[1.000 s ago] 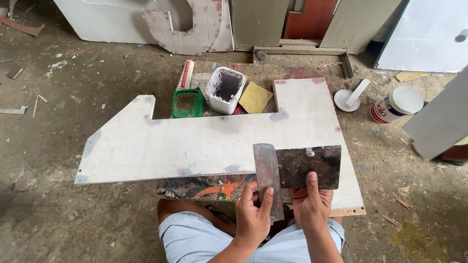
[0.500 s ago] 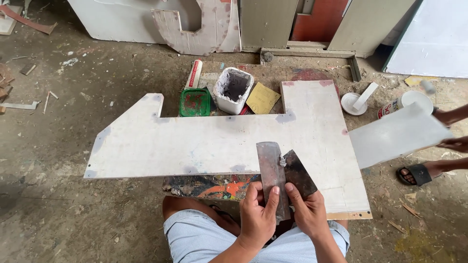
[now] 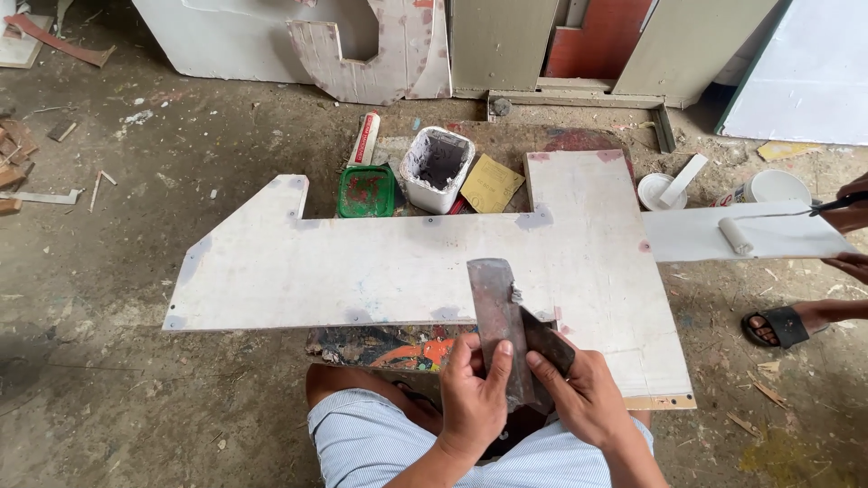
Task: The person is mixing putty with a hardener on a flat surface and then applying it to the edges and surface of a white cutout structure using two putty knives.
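Dusty grey floor lies all around, with bits of wood on it. Closest to the camera, the left hand is closed on a long flat scraper blade, and the right hand is closed on a second, darker blade pressed against the first. Both blades sit over the near edge of a big white cut-out board, which lies flat on the floor. Thumbs cover the lower part of the blades, so where they meet is hard to see. Behind the board stand a green lid, a white tub with dark insides, and a yellow sanding sheet. Off to the right, another person's hand, cut off by the edge, holds a small paint roller on a white panel. Farther back, more boards lean up.
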